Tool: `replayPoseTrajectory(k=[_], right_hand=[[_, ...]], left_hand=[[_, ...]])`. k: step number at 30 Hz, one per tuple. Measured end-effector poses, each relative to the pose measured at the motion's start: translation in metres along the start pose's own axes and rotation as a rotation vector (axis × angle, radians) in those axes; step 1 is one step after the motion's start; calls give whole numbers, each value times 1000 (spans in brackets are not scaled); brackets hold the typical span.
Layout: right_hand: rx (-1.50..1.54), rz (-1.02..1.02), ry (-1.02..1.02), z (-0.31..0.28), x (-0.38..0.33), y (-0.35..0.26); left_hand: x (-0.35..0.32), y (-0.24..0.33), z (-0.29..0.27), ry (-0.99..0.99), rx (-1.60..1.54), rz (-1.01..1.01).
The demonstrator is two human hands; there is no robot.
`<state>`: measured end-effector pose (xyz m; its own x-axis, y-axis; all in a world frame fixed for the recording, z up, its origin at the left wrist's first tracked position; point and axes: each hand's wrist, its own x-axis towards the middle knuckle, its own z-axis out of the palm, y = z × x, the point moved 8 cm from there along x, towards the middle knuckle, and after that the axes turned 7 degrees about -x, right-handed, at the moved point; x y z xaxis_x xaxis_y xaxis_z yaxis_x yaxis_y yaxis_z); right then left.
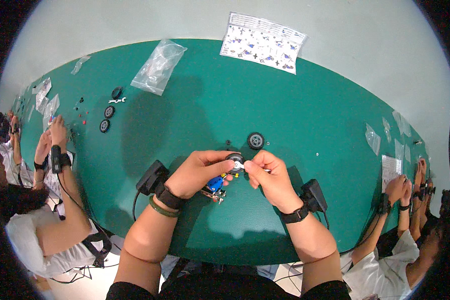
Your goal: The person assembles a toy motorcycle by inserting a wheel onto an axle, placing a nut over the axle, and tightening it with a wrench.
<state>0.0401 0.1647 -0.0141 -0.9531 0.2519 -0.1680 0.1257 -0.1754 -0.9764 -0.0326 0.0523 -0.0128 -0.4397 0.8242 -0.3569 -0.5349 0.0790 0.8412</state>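
My left hand is closed around a small toy vehicle model with a blue body and metal and yellow bits. A black-tyred wheel on the model sits upward between thumb and fingers. My right hand pinches a small white wrench, whose head lies at the wheel's centre. How the wrench meets the hub is too small to tell. Just beyond my hands lie a loose wheel with grey spokes, a tiny nut and a small black part.
On the green table, an instruction sheet and a clear plastic bag lie at the far side. Several wheels and another wrench are at the left. Co-workers' hands work at the left and right edges.
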Motion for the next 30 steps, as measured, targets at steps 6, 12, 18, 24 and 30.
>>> replayPoseTrajectory(k=[6, 12, 18, 24, 30], right_hand=[[-139, -25, -99, 17, -4, 0], [-203, -29, -96, 21, -6, -7], [-125, -13, -18, 9, -3, -1], [-73, 16, 33, -1, -3, -1], [-129, 17, -78, 8, -3, 1]], left_hand=[[0, 3, 1, 2, -11, 62], [0, 4, -1, 29, -12, 58], [-3, 3, -1, 51, -61, -4], [-1, 4, 2, 58, -10, -10], [0, 4, 3, 63, -52, 28]])
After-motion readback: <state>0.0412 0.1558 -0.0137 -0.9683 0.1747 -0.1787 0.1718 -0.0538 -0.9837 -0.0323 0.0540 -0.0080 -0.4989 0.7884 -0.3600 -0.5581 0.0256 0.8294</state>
